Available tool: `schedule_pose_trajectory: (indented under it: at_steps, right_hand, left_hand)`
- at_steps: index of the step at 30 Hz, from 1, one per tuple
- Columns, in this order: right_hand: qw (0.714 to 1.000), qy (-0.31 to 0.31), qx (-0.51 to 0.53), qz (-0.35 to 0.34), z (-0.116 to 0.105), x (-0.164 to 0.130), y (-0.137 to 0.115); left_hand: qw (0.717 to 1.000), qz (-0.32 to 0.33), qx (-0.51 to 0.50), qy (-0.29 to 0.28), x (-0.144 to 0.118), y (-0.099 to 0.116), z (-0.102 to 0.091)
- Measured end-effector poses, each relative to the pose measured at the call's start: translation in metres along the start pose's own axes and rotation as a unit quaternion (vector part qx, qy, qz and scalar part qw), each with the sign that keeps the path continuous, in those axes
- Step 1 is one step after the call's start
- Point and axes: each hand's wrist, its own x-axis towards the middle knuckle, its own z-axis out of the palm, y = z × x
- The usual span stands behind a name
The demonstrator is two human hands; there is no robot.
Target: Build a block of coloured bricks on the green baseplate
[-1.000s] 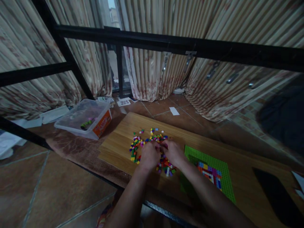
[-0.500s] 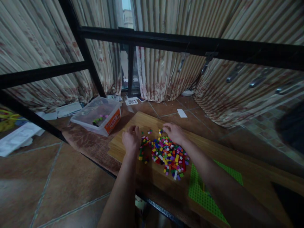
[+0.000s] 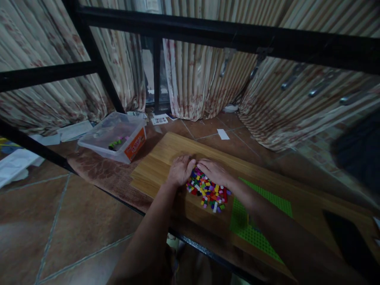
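A pile of small multicoloured toy bricks [image 3: 208, 192] lies on the wooden board [image 3: 160, 158]. Against its far left side rests my left hand [image 3: 180, 171], open, with the thumb apart from the fingers. My right hand [image 3: 213, 171] lies open along the pile's far edge, fingers stretched out and partly over the bricks. The two hands nearly meet at the far corner and hide some bricks there. Beneath my right forearm is a green studded baseplate [image 3: 267, 233], partly covered by it.
A clear plastic tub [image 3: 111, 136] with an orange label and a few bricks stands at the left on a brown cloth [image 3: 103, 170]. Black metal bars [image 3: 190, 21] cross in front. A dark flat object [image 3: 344, 233] lies at the right. Papers [image 3: 223, 134] lie on the tiled floor.
My left hand has moved right and swept the loose bricks into the pile. My right hand has come flat against its far edge. The view has tilted down slightly.
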Motion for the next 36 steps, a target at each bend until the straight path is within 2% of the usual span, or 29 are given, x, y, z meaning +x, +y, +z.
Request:
schedule_pose_trajectory:
  at_steps: [3, 6, 8, 10, 13, 18, 23, 26, 30, 36]
  right_hand:
    - [0.998, 0.052, 0.026, 0.028, -0.010, -0.013, 0.003]
    - [0.984, 0.144, 0.029, 0.100, -0.017, -0.028, 0.019]
    - [0.974, 0.172, 0.026, 0.146, -0.018, -0.038, 0.031]
    - [0.970, 0.174, 0.027, 0.166, -0.016, -0.048, 0.040]
    - [0.972, 0.168, 0.036, 0.160, -0.008, -0.057, 0.043]
    - [0.974, 0.166, 0.058, 0.143, 0.009, -0.055, 0.023]
    - [0.971, 0.182, 0.082, 0.132, 0.012, -0.047, 0.007]
    - [0.960, 0.219, 0.069, 0.161, 0.004, -0.043, 0.012]
    - [0.945, 0.249, 0.055, 0.207, -0.001, -0.045, 0.025]
    - [0.924, 0.277, 0.031, 0.263, 0.018, -0.073, 0.018]
  left_hand:
    - [0.999, 0.007, -0.034, -0.019, -0.002, 0.011, -0.001]
    - [0.997, -0.002, -0.073, -0.039, -0.005, 0.021, -0.003]
    - [0.995, -0.014, -0.092, -0.043, -0.005, 0.026, -0.005]
    - [0.994, -0.023, -0.103, -0.042, -0.005, 0.028, -0.007]
    - [0.993, -0.050, -0.102, -0.018, -0.005, 0.026, -0.013]
    - [0.990, -0.106, -0.084, 0.044, -0.012, 0.015, -0.025]
    - [0.984, -0.114, -0.082, 0.106, -0.032, 0.013, -0.030]
    - [0.976, -0.137, -0.079, 0.152, -0.046, 0.018, -0.023]
    - [0.964, -0.149, -0.103, 0.197, -0.055, 0.033, -0.003]
    - [0.958, -0.142, -0.113, 0.222, -0.051, 0.054, 0.022]
